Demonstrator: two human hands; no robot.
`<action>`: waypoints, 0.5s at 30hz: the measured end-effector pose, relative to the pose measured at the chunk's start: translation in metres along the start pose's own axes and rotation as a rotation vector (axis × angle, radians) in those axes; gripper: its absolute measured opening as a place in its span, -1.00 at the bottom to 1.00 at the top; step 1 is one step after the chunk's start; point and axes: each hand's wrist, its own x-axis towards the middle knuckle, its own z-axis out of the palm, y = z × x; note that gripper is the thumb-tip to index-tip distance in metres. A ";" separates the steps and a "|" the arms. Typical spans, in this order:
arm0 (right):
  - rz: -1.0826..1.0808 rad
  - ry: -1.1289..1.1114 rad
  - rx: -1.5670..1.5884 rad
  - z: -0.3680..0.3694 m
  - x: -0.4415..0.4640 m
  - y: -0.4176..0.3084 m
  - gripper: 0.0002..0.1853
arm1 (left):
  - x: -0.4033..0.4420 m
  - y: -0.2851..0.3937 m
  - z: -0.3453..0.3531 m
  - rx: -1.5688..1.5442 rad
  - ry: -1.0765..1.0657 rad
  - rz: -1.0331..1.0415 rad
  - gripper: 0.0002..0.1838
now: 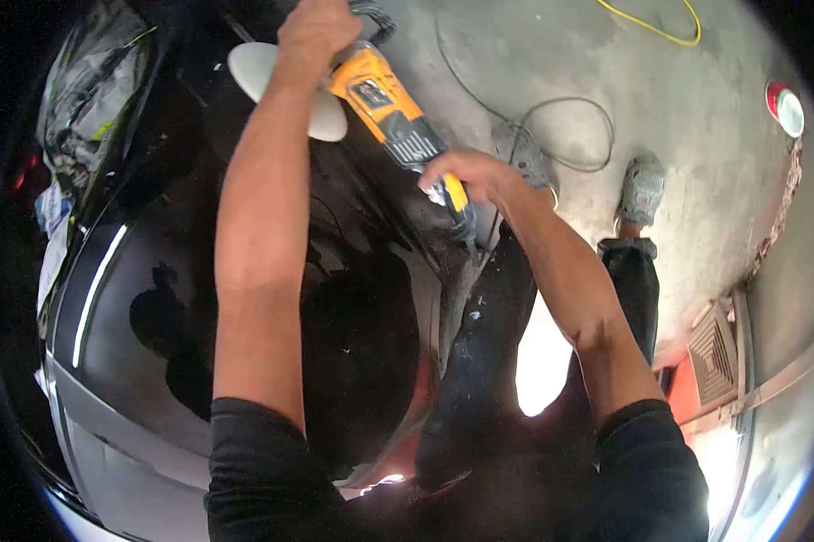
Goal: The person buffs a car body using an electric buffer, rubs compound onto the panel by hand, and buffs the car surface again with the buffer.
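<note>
A yellow and black power polisher lies slantwise across the upper middle of the view. My left hand is closed around its front end, beside a black looped part; the exact grip there is partly hidden. My right hand wraps round the rear handle, near the end where the cord leaves. The white round pad sits at the polisher's front, tilted and partly covered by my left forearm. Beneath the pad is a glossy black car panel with reflections and small white specks. Whether the pad touches the panel, I cannot tell.
A dark cord loops over the concrete floor near my grey shoes. A yellow cable lies farther off. By the right wall stands a red and white container. Crumpled plastic sheeting borders the car's left side.
</note>
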 end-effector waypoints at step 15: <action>0.366 0.080 0.359 -0.015 -0.066 0.162 -0.86 | -0.106 0.036 0.155 -0.071 -0.670 -0.075 -0.63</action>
